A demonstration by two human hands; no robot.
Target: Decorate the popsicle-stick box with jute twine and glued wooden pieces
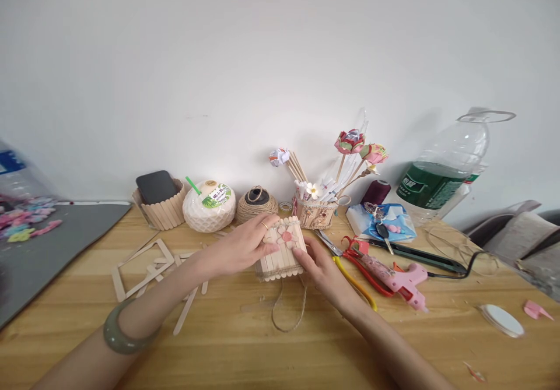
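Observation:
A small box of popsicle sticks (285, 257) with a pink flower on its side lies on the wooden table (245, 343). My left hand (245, 243), with a ring and a green bangle at the wrist, rests over its left and top side, fingertips on the flower. My right hand (321, 267) grips its right lower edge. A loop of jute string (289, 308) hangs from the box toward me.
Loose popsicle sticks and a stick frame (144, 267) lie left. A pink glue gun (396, 273), scissors (350, 262), twine ball (256, 203), coconut drink (209, 205), flower holder (315, 209), large water bottle (441, 174) and a grey mat (48, 244) surround the box.

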